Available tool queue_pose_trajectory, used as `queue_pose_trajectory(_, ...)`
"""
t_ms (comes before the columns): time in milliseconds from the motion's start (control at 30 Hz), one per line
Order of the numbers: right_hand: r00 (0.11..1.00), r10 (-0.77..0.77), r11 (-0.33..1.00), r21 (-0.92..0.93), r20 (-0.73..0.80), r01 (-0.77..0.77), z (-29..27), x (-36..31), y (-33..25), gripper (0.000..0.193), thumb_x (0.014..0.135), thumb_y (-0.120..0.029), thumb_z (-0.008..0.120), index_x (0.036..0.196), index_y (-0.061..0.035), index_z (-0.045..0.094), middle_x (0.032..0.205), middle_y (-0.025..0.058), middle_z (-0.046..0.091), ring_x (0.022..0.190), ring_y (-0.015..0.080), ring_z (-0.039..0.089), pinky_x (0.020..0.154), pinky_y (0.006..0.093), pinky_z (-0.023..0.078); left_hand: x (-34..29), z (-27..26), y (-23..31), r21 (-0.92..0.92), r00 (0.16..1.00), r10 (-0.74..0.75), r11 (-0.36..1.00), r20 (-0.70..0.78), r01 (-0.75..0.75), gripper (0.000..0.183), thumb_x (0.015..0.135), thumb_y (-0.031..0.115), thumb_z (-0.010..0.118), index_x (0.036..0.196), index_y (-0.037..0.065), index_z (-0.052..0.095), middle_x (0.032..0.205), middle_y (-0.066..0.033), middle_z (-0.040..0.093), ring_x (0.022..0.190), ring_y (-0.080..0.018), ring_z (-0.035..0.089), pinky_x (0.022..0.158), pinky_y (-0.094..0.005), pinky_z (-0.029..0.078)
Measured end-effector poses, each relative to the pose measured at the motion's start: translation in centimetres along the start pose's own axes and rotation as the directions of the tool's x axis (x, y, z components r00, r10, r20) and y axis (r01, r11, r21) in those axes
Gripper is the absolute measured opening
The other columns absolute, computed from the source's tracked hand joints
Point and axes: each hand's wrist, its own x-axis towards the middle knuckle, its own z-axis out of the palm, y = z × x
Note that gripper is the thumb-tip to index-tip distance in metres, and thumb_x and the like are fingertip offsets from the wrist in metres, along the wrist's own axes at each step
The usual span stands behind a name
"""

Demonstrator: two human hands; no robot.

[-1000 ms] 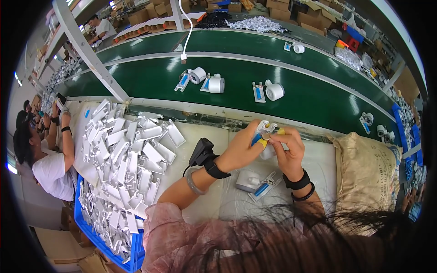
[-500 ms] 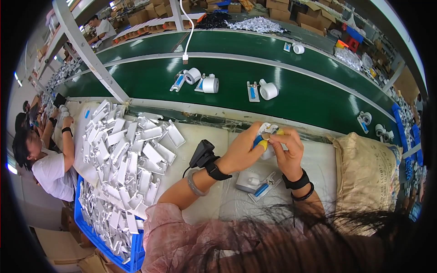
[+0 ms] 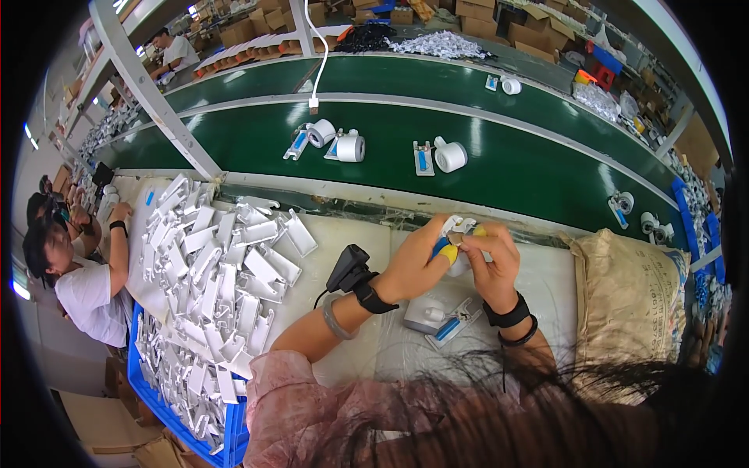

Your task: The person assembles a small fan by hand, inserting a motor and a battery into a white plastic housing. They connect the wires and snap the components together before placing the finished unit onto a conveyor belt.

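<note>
My left hand (image 3: 421, 259) and my right hand (image 3: 493, 259) meet above the bench, closed around a small white plastic part (image 3: 453, 224). A blue piece shows beside my left fingers. Yellow patches show at the fingertips; whether they are finger covers I cannot tell. Something round and white lies partly hidden beneath my hands. Between my forearms, on the bench, rests a white round housing (image 3: 424, 314) joined to a flat bracket with a blue cylinder (image 3: 448, 328). Black straps circle both my wrists, and a black device sits by the left one.
White plastic brackets (image 3: 211, 273) are heaped at left, spilling into a blue crate (image 3: 140, 370). A brown sack (image 3: 624, 300) stands at right. Ahead runs a green conveyor belt (image 3: 530, 168) carrying several white housings (image 3: 450, 156). A white cable (image 3: 321, 62) hangs over it. Co-workers sit at far left.
The housings on the near belt have shifted slightly left. My hands stay in nearly the same place around the white part. A co-worker's hands at left have moved a little.
</note>
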Motion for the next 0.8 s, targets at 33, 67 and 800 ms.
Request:
queue_pose_trajectory(33, 1.000, 0.000, 1.000, 0.001, 0.001, 0.000, 0.0, 0.0, -0.1, 0.022, 0.076, 0.006, 0.073, 0.093, -0.0057, 0.067, 0.088, 0.0087, 0.059, 0.082, 0.0260, 0.056, 0.071, 0.0332, 0.046, -0.1, 0.1, 0.1, 0.001, 1.000, 0.000, 1.000, -0.001, 0.000, 0.039, 0.082, 0.002, 0.046, 0.121, -0.001, 0.048, 0.099, -0.0154, 0.059, 0.089, -0.0239, 0.058, 0.083, -0.0324, 0.046)
queue_pose_trajectory(67, 1.000, 0.016, 0.999, 0.031, 0.006, -0.016, 0.0, 0.0, -0.2, 0.022, 0.076, 0.006, 0.073, 0.093, -0.0056, 0.067, 0.087, 0.0085, 0.059, 0.082, 0.0257, 0.056, 0.070, 0.0326, 0.046, -0.1, 0.2, 0.2, -0.008, 1.000, 0.020, 1.000, -0.020, -0.020, 0.040, 0.082, 0.002, 0.046, 0.121, -0.001, 0.048, 0.099, -0.0154, 0.059, 0.089, -0.0237, 0.057, 0.083, -0.0323, 0.046)
queue_pose_trajectory(800, 1.000, 0.027, 0.998, -0.050, -0.010, -0.027, 0.1, 0.1, -0.2, 0.019, 0.075, 0.005, 0.072, 0.089, -0.0051, 0.066, 0.085, 0.0093, 0.060, 0.083, 0.0275, 0.056, 0.075, 0.0350, 0.045, -0.2, 0.2, -0.5, 0.051, 0.996, 0.086, 0.995, 0.007, -0.086, 0.041, 0.086, 0.004, 0.050, 0.127, -0.001, 0.047, 0.103, -0.0151, 0.060, 0.091, -0.0225, 0.057, 0.083, -0.0322, 0.046)
